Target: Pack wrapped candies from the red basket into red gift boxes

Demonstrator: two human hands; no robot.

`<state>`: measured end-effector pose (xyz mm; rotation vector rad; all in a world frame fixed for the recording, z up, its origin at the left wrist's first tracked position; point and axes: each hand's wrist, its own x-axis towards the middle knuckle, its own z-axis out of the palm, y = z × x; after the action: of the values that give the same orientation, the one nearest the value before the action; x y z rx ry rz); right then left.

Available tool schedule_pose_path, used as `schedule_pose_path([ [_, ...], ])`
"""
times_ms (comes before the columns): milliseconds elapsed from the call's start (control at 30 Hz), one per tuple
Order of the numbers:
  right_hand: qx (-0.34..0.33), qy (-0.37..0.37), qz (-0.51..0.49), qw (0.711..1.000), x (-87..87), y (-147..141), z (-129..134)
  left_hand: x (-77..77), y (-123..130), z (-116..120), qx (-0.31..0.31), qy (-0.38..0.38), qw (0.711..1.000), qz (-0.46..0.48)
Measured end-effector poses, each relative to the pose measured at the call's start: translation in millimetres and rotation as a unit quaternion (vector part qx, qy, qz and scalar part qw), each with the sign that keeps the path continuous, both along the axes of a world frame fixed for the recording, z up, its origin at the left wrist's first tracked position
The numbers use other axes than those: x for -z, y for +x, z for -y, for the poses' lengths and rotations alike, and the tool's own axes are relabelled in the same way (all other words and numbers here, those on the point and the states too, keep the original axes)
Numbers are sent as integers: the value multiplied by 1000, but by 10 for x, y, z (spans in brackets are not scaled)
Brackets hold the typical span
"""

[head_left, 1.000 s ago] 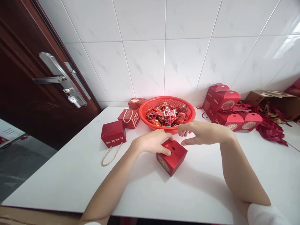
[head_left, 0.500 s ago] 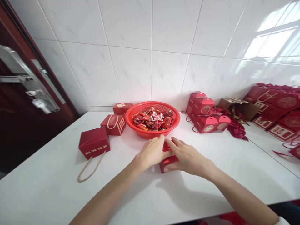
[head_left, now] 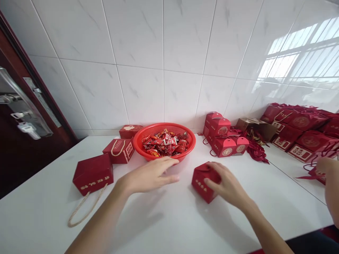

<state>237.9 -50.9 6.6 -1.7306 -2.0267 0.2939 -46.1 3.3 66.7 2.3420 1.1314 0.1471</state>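
Note:
A small dark red box (head_left: 203,183) with gold characters on its side stands on the white table, its top folded over. My right hand (head_left: 225,181) has its fingers around the right side and top of this box. Left of it, my left hand (head_left: 152,176) hovers over the table with thumb and fingers apart and nothing between them. Just beyond the left hand sits a red plastic basket (head_left: 140,150) full of red-wrapped candies (head_left: 169,141).
Red boxes (head_left: 92,173) with rope handles stand at the left. Stacked small boxes (head_left: 218,128), a ribbon pile (head_left: 257,151), an open brown carton (head_left: 268,130) and many gift boxes (head_left: 309,121) line the right. Another person's hand (head_left: 328,165) is at the right edge.
My left hand has let go of the small box and moved left. My right hand and the box have shifted right, and the box's top now looks closed. Another person's hand has appeared.

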Motion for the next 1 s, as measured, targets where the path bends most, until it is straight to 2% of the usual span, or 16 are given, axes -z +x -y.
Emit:
schedule_pose_path([
  [167,186,74,-3,980,30,903,-350,-214,-439,-139,-128,59,988,69],
  [267,231,120,-16,965,179,1233,-612,-279,-709,-219,-228,105,962,110],
  [400,223,144,-38,963,378,1365,-849,-306,-1033,-282,-359,179,910,106],
  [533,232,202,-15,951,393,1284,-856,-288,-1241,-294,-447,186,873,60],
  [633,203,293,-37,934,289,1121,-779,-179,-1335,-355,-506,113,855,-3],
  [700,170,318,-54,931,191,933,-712,-68,-1378,-420,-531,64,844,-37],
  [800,107,330,-82,934,70,554,-607,80,-1394,-499,-531,-17,844,-76],
  [867,61,288,-82,952,63,310,-558,126,-1383,-514,-524,-50,845,-89],
  [1000,-12,290,-96,952,265,36,-540,37,-1403,-407,-516,-89,847,-91],
])
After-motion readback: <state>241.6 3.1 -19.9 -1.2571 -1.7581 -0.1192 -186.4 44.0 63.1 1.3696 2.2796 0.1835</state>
